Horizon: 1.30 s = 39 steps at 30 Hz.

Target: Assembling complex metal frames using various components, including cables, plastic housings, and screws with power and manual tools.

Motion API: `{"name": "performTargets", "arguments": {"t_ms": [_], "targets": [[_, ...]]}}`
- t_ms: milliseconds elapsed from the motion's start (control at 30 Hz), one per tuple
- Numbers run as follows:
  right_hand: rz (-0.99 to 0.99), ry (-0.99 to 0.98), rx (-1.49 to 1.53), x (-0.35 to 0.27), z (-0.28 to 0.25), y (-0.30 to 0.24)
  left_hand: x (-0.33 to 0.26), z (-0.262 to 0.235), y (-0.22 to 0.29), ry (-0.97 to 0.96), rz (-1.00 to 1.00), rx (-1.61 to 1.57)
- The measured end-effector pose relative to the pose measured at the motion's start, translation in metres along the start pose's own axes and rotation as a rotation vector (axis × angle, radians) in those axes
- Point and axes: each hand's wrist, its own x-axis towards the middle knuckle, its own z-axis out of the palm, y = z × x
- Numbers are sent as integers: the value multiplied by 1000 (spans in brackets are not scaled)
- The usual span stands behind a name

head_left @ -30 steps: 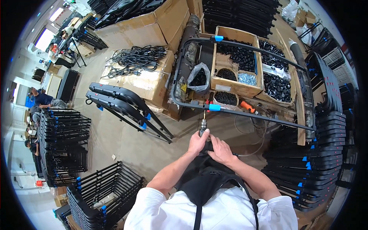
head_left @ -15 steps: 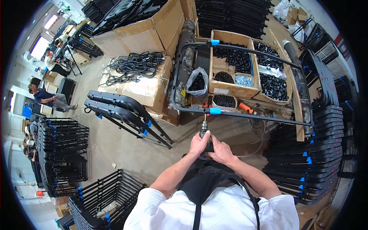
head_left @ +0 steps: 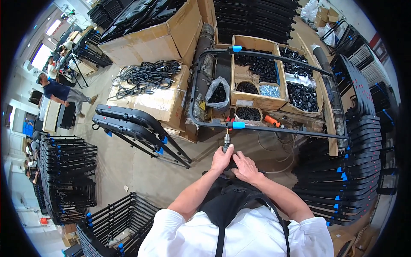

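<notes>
A power drill (head_left: 227, 144) points away from me, its silver chuck up front and its bit touching or almost touching the near bar of a black tubular frame (head_left: 278, 129). Wrapped round the drill's body is my left hand (head_left: 222, 158). My right hand (head_left: 245, 167) is closed at the rear of the drill, around its grip, which it partly hides. A blue clip (head_left: 238, 125) sits on the bar just right of the bit, and another blue clip (head_left: 234, 49) is on the far bar. The frame lies over the bench with the parts boxes.
Inside the frame, a cardboard box (head_left: 239, 99) holds black caps and silver screws. An orange-handled tool (head_left: 273, 121) lies behind the near bar. Coiled black cables (head_left: 147, 77) top a carton at left. Folded frames (head_left: 132, 124) stand left; stacked frames (head_left: 342, 184) fill the right.
The drill and both hands hold nearly the same place, with a slight shift of the whole view. In the background at left, a seated person has stood up.
</notes>
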Motion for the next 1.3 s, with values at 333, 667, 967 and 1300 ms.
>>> {"name": "performTargets", "arguments": {"t_ms": [333,667,967,1300], "targets": [[-38,76,102,-10,11,-4,-11,-4,-1,-6,-17,-7],[-43,121,120,-23,12,-9,-22,4,-12,-21,34,-53],[21,82,-13,-46,4,1,-36,18,-13,-54,-17,-89],[68,134,-6,-52,0,20,-37,35,5,-62,45,-56]]}}
